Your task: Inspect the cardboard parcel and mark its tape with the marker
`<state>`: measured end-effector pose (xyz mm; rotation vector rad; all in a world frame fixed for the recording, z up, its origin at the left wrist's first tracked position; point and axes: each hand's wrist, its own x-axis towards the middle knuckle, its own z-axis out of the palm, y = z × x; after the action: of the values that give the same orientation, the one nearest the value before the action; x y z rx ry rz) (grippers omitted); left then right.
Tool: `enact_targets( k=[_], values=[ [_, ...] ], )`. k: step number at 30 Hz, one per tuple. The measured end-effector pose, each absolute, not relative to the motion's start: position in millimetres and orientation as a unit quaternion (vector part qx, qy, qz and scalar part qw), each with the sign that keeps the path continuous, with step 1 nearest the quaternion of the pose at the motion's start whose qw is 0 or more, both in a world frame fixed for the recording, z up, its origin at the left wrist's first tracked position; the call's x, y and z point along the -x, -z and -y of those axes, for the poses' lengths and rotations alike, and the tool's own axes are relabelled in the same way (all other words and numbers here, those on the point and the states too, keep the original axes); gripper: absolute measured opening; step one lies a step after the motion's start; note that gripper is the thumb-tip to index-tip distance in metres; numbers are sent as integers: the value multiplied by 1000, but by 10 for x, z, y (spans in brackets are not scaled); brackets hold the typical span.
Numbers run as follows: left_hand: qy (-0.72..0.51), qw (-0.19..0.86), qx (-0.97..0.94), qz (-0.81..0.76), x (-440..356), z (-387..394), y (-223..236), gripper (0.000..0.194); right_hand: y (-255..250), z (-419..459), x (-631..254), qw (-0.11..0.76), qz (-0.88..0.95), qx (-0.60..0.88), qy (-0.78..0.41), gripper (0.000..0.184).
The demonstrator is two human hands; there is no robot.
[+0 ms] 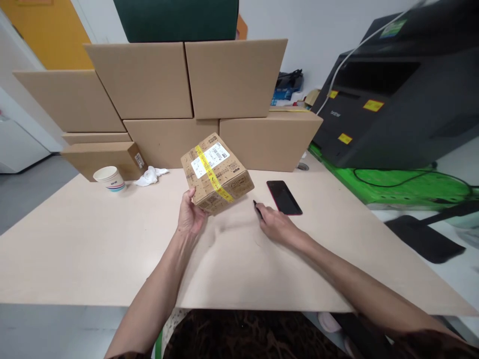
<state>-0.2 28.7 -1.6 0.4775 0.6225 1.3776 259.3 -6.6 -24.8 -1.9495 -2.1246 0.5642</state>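
A small cardboard parcel (216, 172) with a strip of yellow tape and a white shipping label sits tilted on the beige table (93, 249). My left hand (190, 215) grips its near left corner, fingers wrapped under the edge. My right hand (276, 224) rests on the table to the right of the parcel, fingers closed round a thin dark pen-like object (257, 208). Just beyond my right hand a black phone (284, 197) lies flat.
Stacked cardboard boxes (187, 85) form a wall at the back of the table. A paper cup (109, 178) and a crumpled white tissue (150, 175) lie at back left. A black printer (396, 99) stands at right on a green surface (404, 187) with cables.
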Motion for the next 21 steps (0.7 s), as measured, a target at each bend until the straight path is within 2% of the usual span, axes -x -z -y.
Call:
enact_targets(
  k=[6,8,11,14,18,21],
  values=[
    [-638,674,-219,-300,-3,-316,87,38,119,-353,-2648,219,698,662,-162,37],
    [-647,659,-225,-311,-12,-315,105,41,104,-349,-2636,263,700,637,-185,41],
    [-671,618,-238,-335,-23,-297,104,44,158,-302,-2572,383,659,573,-300,54],
    [-678,573,-277,-369,-3,-274,91,56,270,-268,-2500,504,574,488,-423,56],
    [-651,494,-407,-407,61,-258,97,75,375,-232,-2449,551,506,423,-511,53],
    [-602,468,-526,-376,130,-255,108,91,395,-194,-2436,560,478,379,-561,48]
  ],
)
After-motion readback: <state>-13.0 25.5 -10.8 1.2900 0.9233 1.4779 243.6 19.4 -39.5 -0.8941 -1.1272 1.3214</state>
